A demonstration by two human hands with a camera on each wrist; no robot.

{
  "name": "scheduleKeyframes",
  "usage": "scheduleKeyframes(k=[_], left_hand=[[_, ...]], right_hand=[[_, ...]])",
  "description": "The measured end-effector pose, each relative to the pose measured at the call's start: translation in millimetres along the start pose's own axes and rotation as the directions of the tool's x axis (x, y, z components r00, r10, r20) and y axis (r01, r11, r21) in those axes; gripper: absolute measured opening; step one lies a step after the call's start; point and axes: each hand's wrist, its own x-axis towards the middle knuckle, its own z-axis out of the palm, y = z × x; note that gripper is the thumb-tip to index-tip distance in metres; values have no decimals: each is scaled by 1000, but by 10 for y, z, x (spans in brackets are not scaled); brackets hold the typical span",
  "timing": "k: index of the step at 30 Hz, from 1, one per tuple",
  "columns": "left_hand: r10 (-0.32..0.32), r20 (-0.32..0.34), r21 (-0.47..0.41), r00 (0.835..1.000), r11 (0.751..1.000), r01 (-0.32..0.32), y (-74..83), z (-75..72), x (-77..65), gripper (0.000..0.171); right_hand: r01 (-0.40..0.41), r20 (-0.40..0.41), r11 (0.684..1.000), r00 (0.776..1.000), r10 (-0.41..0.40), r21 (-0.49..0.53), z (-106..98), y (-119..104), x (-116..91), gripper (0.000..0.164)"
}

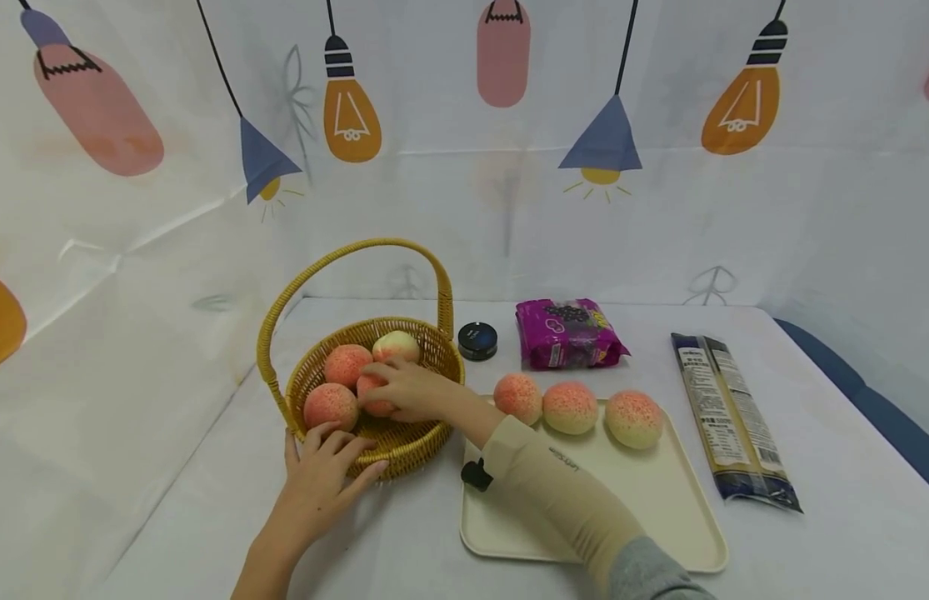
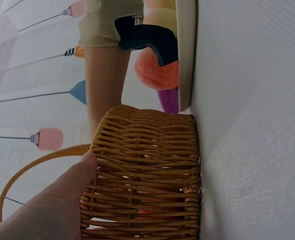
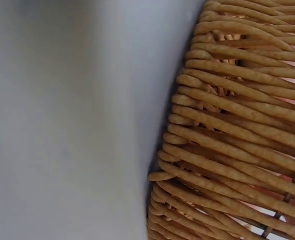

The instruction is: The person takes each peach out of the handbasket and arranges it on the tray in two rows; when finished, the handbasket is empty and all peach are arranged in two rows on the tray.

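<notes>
A wicker basket (image 1: 413,454) with a tall handle stands at left of centre in the head view. My left hand (image 1: 314,487) grips its near rim, fingers over the edge and thumb against the outer wall. Inside the basket, my right hand (image 1: 413,390) holds a peach (image 1: 372,407), its fingers curled over it. Around that one lie a front peach (image 1: 332,407), a back-left peach (image 1: 347,365) and a paler peach (image 1: 396,345). The right wrist view shows only the woven basket wall (image 3: 237,120) and a blurred pale surface; the hand is hidden there.
Under my right forearm lies a cream tray (image 1: 644,525), with three peaches (image 1: 571,408) along its far side. Behind are a round black container (image 1: 477,341) and a purple packet (image 1: 567,334). A long flat package (image 1: 734,421) lies to the right.
</notes>
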Motion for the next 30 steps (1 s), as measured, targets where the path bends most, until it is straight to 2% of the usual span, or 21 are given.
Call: scheduleKeyframes(k=[4,7,12,18,21,30], left_hand=[[8,-9,12,1000,1000,-8,5,-6,6,38],[8,-9,16,1000,1000,-8,8,-11,7,38],[6,-11,16,1000,1000,-6,7,-13,1,38],[9,-18,10,1000,1000,-9,0,-6,-11,38],[7,-16,19,1000,1000,-7,2,-4,-16,38],[4,-11,16,1000,1000,-4,0,-8,-11,38]], right_hand=[[-31,-27,996,999,29,-81,18,-4,5,42],[-28,-50,995,998,23,-101,28,-5,4,43],[3,-67,997,998,-8,-78,24,-11,5,39],[-91,14,996,996,92,-21,-3,-42,5,44],[-108,41,994,993,109,-21,-14,-56,4,46],[-70,0,997,998,71,-23,-11,-51,-12,41]])
